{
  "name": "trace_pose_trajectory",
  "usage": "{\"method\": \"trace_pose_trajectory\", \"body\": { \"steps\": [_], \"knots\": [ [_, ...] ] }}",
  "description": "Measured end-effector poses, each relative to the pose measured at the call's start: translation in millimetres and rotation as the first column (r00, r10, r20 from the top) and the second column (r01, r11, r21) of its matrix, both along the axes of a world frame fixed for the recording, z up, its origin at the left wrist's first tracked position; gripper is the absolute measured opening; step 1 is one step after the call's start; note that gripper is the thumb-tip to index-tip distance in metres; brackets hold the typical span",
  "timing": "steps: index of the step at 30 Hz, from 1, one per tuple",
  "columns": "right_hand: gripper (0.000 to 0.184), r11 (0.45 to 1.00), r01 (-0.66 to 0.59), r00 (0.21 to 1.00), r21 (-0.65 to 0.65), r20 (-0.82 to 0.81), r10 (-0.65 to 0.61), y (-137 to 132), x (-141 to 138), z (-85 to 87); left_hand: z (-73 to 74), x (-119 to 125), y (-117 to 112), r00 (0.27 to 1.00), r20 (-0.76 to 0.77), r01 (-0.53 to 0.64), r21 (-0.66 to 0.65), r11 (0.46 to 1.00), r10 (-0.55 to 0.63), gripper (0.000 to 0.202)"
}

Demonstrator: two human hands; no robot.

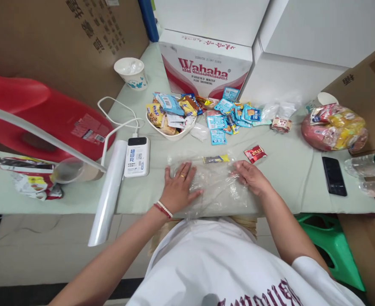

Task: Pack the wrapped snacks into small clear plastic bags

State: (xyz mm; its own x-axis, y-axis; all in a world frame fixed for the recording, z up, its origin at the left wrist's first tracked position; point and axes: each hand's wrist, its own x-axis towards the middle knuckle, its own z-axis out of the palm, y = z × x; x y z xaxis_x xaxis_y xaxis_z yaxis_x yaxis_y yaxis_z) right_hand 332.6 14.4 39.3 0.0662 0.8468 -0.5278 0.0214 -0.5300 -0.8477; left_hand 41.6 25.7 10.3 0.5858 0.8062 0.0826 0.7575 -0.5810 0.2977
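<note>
A clear plastic bag [217,187] lies flat on the pale green table [289,170] right in front of me. My left hand [178,187] rests flat on the bag's left side, fingers spread, a ring on one finger. My right hand [250,176] presses on the bag's right edge with fingers stretched forward. Just beyond the bag lie a thin yellow snack stick [215,159] and a small red snack packet [255,153]. Farther back stands a white bowl [170,132] heaped with wrapped snacks, beside several loose blue packets [225,117].
A white power bank [137,156] with its cable and a roll of clear film [108,193] lie to the left. A black phone [334,175], a bagged pile of snacks [335,127] and water bottles [367,165] are at right. A Wahaha box [204,68] and paper cup [131,73] stand behind.
</note>
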Motion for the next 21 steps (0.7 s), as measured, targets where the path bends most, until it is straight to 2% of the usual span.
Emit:
{"method": "trace_pose_trajectory", "body": {
  "steps": [2, 3, 7, 9, 11, 13, 15, 16, 18, 21],
  "knots": [
    [0.064, 0.985, -0.165, 0.986, -0.053, -0.006, 0.165, -11, 13, 2.9, -4.0, -7, 0, 0.998, -0.067, 0.002, -0.051, 0.999, -0.005, 0.087],
    [0.063, 0.976, -0.206, 0.978, -0.073, 0.009, 0.207, -17, 20, 2.8, -5.2, -11, 0, 0.996, -0.087, 0.014, -0.065, 0.998, -0.02, 0.093],
    [0.048, 0.973, -0.217, 0.955, -0.072, 0.192, 0.227, -34, 58, 1.6, -6.3, -23, 0, 0.992, -0.116, 0.036, -0.082, 0.996, -0.045, 0.109],
    [0.046, 0.97, -0.24, 0.892, -0.047, 0.382, 0.239, -28, 76, 7.8, -6.7, -27, 0, 0.992, -0.117, 0.043, -0.085, 0.995, -0.053, 0.112],
    [0.046, 0.968, -0.25, 0.772, -0.008, 0.601, 0.205, -7, 82, 19.4, -7.7, -29, -2, 0.991, -0.112, 0.059, -0.083, 0.995, -0.068, 0.114],
    [0.044, 0.961, -0.275, 0.609, 0.013, 0.776, 0.163, 29, 72, 30.9, -9.0, -29, -5, 0.992, -0.104, 0.07, -0.074, 0.995, -0.078, 0.115],
    [0.045, 0.948, -0.313, 0.428, -0.053, 0.884, 0.191, 75, 44, 35.7, -10.1, -28, -8, 0.992, -0.094, 0.074, -0.065, 0.995, -0.08, 0.113],
    [0.049, 0.951, -0.292, 0.351, -0.1, 0.914, 0.204, 97, 26, 34.7, -10.4, -27, -9, 0.993, -0.088, 0.075, -0.061, 0.995, -0.08, 0.112],
    [0.056, 0.958, -0.232, 0.283, -0.169, 0.93, 0.233, 136, -9, 27.1, -10.9, -26, -11, 0.994, -0.078, 0.079, -0.054, 0.995, -0.083, 0.111],
    [0.06, 0.975, -0.171, 0.279, -0.145, 0.941, 0.189, 161, -42, 12.3, -11.4, -26, -12, 0.994, -0.065, 0.081, -0.05, 0.995, -0.084, 0.11]
  ]
}}
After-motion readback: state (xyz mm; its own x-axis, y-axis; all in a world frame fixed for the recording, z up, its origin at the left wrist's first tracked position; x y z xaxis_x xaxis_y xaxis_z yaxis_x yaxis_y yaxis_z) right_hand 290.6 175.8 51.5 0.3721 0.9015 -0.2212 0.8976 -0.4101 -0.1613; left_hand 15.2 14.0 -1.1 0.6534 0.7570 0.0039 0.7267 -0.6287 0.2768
